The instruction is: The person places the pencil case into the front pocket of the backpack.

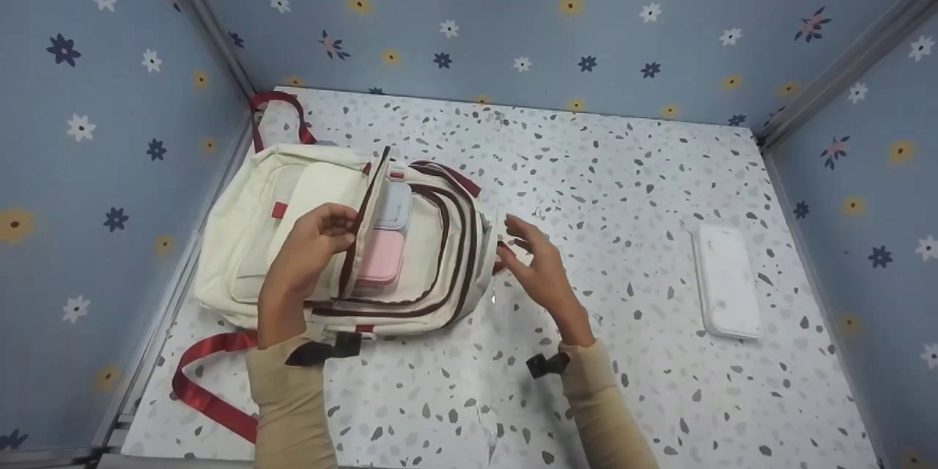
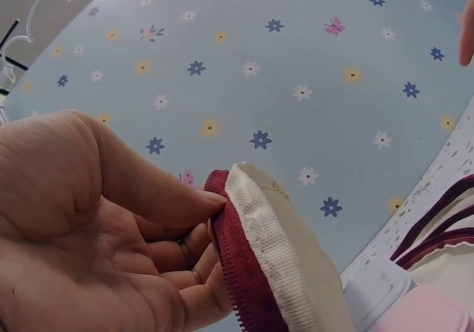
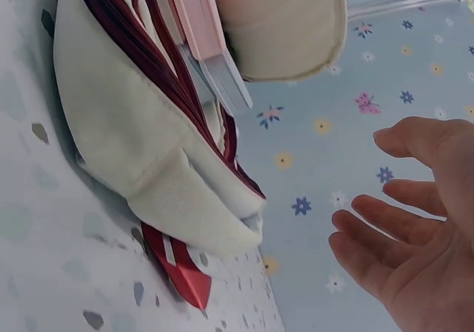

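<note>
A cream backpack point(image 1: 293, 183) with dark red zips and straps lies on the table, its front pocket unzipped. My left hand point(image 1: 308, 249) pinches the zipped edge of the pocket flap point(image 2: 259, 265) between thumb and fingers, holding it up. Inside the pocket sit a pink case point(image 1: 382, 256) and a pale blue case point(image 1: 396, 205), side by side; the flap hides part of both. My right hand point(image 1: 538, 264) is just right of the backpack's end, fingers loosely bent and apart. In the right wrist view nothing lies between those fingers.
A white rectangular case point(image 1: 727, 282) lies on the right of the speckled table point(image 1: 623, 183). One red strap point(image 1: 212, 388) trails toward the front left, and a red loop point(image 1: 282, 99) reaches the back left. Blue flowered panels point(image 1: 513, 22) wall the table on three sides.
</note>
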Motion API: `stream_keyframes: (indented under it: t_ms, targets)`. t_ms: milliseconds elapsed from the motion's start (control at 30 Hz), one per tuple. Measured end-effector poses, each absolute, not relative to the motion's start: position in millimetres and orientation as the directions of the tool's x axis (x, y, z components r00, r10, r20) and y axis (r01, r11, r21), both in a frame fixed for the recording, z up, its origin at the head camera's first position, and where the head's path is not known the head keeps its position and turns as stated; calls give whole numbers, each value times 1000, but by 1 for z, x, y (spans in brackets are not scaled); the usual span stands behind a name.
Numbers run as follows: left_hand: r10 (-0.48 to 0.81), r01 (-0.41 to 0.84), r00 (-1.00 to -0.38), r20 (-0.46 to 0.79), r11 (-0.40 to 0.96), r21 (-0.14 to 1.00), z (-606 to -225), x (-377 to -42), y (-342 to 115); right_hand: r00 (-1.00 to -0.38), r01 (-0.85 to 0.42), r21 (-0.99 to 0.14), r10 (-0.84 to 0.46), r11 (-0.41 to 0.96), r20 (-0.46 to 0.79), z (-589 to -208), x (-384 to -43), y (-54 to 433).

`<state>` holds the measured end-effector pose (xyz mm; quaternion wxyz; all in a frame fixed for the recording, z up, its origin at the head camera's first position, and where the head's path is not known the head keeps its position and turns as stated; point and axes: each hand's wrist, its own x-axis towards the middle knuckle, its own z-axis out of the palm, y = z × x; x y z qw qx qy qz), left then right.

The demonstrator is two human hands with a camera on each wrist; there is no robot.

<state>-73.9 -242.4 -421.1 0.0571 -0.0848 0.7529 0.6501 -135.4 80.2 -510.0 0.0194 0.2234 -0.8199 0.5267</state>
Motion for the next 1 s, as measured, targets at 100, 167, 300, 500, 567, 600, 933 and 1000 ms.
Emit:
stream_keyframes:
  t_ms: [100, 167, 300, 500, 567, 600, 933, 1000]
  targets:
    - [-55, -200, -979, -194, 142, 969, -421, -74, -243, -921, -350, -851, -311, 390, 236, -509, -137, 89]
    - [-55, -200, -980, -194, 138, 970, -421, -74, -243, -928, -343, -845, -288, 410, 237, -513, -140, 95]
    - [-55, -197, -980, -192, 129, 972, -422, -74, -244, -936, -332, -846, -257, 417, 240, -513, -142, 104]
    - [-57, -199, -980, -193, 127, 972, -422, -74, -243, -945, -314, -859, -221, 404, 241, -511, -143, 117]
    - [-56, -200, -979, -194, 127, 972, -422, -73, -244, -946, -314, -862, -206, 398, 250, -510, -144, 120]
    - [-56, -199, -979, -194, 127, 972, -422, -73, -244, -946, -316, -864, -195, 391, 258, -509, -144, 122]
    - [-58, -202, -979, -196, 125, 971, -421, -72, -244, -950, -312, -865, -132, 394, 282, -478, -135, 135]
    - [-56, -205, -978, -200, 126, 971, -421, -72, -245, -955, -298, -864, -123, 406, 271, -474, -133, 139]
